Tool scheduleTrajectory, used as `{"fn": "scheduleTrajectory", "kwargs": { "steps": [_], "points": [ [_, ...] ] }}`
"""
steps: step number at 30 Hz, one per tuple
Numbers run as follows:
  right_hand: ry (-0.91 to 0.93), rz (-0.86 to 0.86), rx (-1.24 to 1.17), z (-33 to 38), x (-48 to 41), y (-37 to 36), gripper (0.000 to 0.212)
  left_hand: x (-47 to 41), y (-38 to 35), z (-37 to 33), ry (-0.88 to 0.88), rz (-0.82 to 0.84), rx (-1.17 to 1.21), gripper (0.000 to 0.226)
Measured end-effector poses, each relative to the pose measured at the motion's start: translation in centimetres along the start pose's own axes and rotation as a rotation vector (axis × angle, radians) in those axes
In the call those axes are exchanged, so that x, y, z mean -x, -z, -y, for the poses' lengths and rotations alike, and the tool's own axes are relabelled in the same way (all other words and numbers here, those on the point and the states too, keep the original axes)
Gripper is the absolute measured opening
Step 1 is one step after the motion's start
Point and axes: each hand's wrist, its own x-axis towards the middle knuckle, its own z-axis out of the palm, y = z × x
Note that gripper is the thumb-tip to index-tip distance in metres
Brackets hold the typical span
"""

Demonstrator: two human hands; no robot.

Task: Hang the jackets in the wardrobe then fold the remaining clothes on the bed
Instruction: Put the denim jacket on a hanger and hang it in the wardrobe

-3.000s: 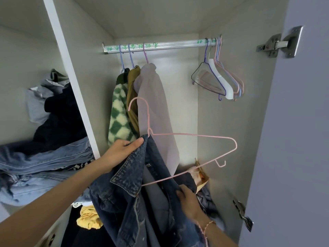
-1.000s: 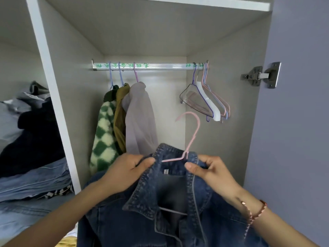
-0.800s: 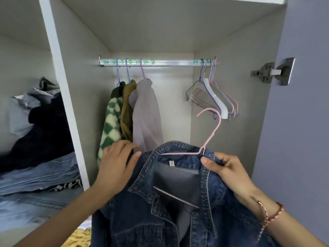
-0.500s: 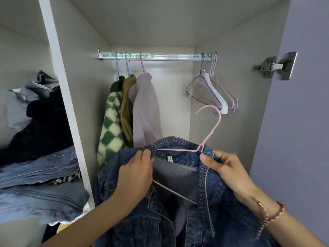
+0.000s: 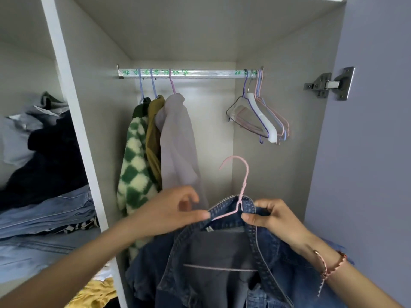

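Denim, dark blue and thickly stitched: a collared jacket (image 5: 178, 263) sits on a thin pink wire hanger (image 5: 245, 181), held up before an open wardrobe, well below its rail. The person's left hand (image 5: 175, 210), slightly blurred, pinches the collar's left edge between thumb and forefinger. The right hand (image 5: 271, 218), a braided bracelet (image 5: 333, 262) at its wrist, pinches the collar just beside the hanger's twisted neck. Above, a shiny metal rail (image 5: 200, 73) carries a fluffy green-and-cream checked fleece (image 5: 133, 165), a mustard garment (image 5: 153, 141) and a smooth pale grey jacket (image 5: 178, 147) at its left end, with a cluster of empty wire and plastic hangers (image 5: 262, 121) at its right. Folded jeans (image 5: 44, 214) lie stacked on the neighbouring shelf.
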Motion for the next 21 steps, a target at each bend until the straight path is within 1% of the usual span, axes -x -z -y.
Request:
{"fn": "scheduleTrajectory", "kwargs": {
  "steps": [1,2,3,4,6,7,8,9,10,11,12,14,15,17,19,20,21],
  "points": [
    [0.001,0.014,-0.008,0.2,0.0,-0.4,0.023,-0.6,-0.7,-0.7,-0.049,-0.046,0.01,0.041],
    [0.003,0.023,-0.016,0.3,0.0,-0.6,0.018,-1.3,-1.8,-1.0,-0.101,-0.054,0.009,0.036],
    [0.004,0.031,-0.029,0.4,0.0,-0.8,0.017,-1.9,-2.5,-1.2,-0.127,-0.054,0.024,0.031],
    [0.0,0.03,-0.053,0.4,0.1,-0.8,0.017,-2.4,-3.1,-1.3,-0.106,-0.054,0.054,0.032],
    [-0.011,0.02,-0.132,0.6,0.4,-0.5,0.021,-2.9,-3.3,-1.3,0.054,-0.05,0.196,0.036],
    [-0.015,0.023,-0.17,0.7,0.7,-0.4,0.029,-3.0,-3.3,-1.6,0.185,-0.031,0.33,0.035],
    [-0.018,0.027,-0.196,0.7,0.9,-0.4,0.042,-3.2,-3.2,-1.7,0.338,0.03,0.504,0.03],
    [-0.026,0.022,-0.223,0.7,1.1,-0.3,0.053,-3.4,-3.2,-2.0,0.494,0.146,0.695,0.024],
    [-0.036,0.019,-0.252,0.6,1.3,-0.2,0.058,-3.5,-3.3,-2.3,0.614,0.276,0.849,0.02],
    [-0.047,0.019,-0.281,0.5,1.4,-0.1,0.057,-3.6,-3.2,-2.4,0.672,0.386,0.935,0.022],
    [-0.049,0.02,-0.295,0.4,1.6,-0.1,0.051,-3.8,-3.5,-2.1,0.686,0.458,0.97,0.027],
    [-0.031,0.022,-0.283,0.4,1.7,-0.3,0.032,-3.7,-3.8,-1.5,0.696,0.535,0.963,0.037],
    [-0.022,0.018,-0.274,0.3,1.7,-0.3,0.024,-3.4,-4.1,-1.3,0.713,0.558,0.942,0.038],
    [-0.037,-0.011,-0.253,-0.4,1.5,-0.5,0.02,-2.5,-4.5,-1.2,0.728,0.56,0.857,0.031],
    [-0.069,-0.088,-0.242,-1.4,1.0,-0.5,0.022,-1.1,-4.8,-0.7,0.647,0.451,0.604,0.042],
    [-0.087,-0.135,-0.237,-2.0,0.8,-0.5,0.023,-0.5,-5.0,-0.4,0.585,0.377,0.51,0.041],
    [-0.107,-0.175,-0.235,-2.5,0.7,-0.4,0.024,0.3,-5.3,-0.1,0.531,0.303,0.464,0.037]
  ]
}}
